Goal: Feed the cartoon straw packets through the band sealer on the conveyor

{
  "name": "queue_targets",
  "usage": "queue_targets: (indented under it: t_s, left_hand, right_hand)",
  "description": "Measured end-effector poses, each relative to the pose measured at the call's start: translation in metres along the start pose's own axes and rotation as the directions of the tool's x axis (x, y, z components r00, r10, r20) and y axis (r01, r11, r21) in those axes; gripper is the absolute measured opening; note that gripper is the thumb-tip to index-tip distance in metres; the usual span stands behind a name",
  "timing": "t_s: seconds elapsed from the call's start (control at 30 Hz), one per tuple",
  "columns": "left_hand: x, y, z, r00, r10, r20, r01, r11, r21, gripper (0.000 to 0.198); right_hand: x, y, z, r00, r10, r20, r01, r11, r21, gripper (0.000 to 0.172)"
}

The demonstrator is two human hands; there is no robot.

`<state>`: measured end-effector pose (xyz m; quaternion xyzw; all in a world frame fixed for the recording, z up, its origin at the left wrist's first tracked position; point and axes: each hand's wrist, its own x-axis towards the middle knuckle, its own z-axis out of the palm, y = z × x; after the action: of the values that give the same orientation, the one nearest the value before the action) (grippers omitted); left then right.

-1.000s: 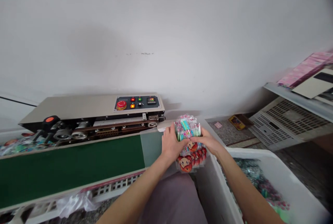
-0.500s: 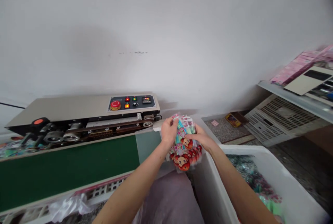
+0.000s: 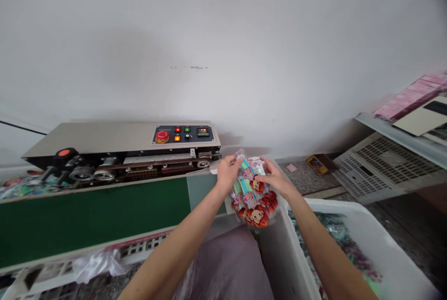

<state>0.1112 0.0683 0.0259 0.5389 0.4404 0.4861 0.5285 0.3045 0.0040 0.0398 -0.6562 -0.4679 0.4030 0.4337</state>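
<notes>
Both my hands hold a clear plastic bag [image 3: 254, 195] full of small toys with red cartoon heads and green-pink sticks. My left hand [image 3: 228, 173] pinches the bag's top left corner. My right hand [image 3: 275, 179] grips its top right edge. The bag hangs tilted, just right of the green conveyor belt [image 3: 91, 218] of a band sealing machine [image 3: 122, 139], close to the machine's entry slot.
A white plastic tub [image 3: 370, 225] with more packets stands at the lower right. A grey perforated crate [image 3: 377, 165] and a shelf with pink boxes [image 3: 408, 100] are at the right. Loose packets [image 3: 21, 188] lie at the far left. A white wall is behind.
The bag has been turned and tilted, with the red heads now lower right. My left hand moved from its side to its top corner; my right hand shifted up to the top edge.
</notes>
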Motion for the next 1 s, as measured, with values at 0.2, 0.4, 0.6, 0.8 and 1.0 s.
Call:
queue_targets:
  t_s: [0.2, 0.4, 0.6, 0.8, 1.0]
  left_hand:
    - [-0.001, 0.023, -0.005, 0.999, 0.031, 0.033, -0.026, 0.990, -0.139, 0.034]
    - [-0.003, 0.060, -0.028, 0.998, 0.050, 0.037, -0.037, 0.955, -0.294, 0.036]
    - [-0.021, 0.058, -0.069, 0.999, 0.000, 0.049, 0.014, 0.963, -0.271, 0.036]
    - [-0.039, 0.039, -0.084, 0.997, -0.058, 0.046, 0.066, 0.978, -0.197, 0.038]
    - [-0.048, 0.042, -0.085, 0.993, -0.085, 0.087, 0.098, 0.982, -0.164, 0.038]
  right_hand:
    - [-0.021, 0.018, 0.017, 0.962, -0.228, -0.150, 0.183, 0.948, -0.262, 0.094]
    - [-0.024, 0.031, 0.020, 0.921, -0.374, -0.113, 0.274, 0.824, -0.496, 0.075]
    - [-0.027, 0.033, 0.019, 0.899, -0.429, -0.087, 0.271, 0.700, -0.661, 0.076]
    - [-0.030, 0.003, 0.032, 0.835, -0.533, -0.136, 0.297, 0.644, -0.705, 0.057]
    - [-0.030, -0.048, 0.060, 0.888, -0.456, -0.064, 0.385, 0.812, -0.438, 0.046]
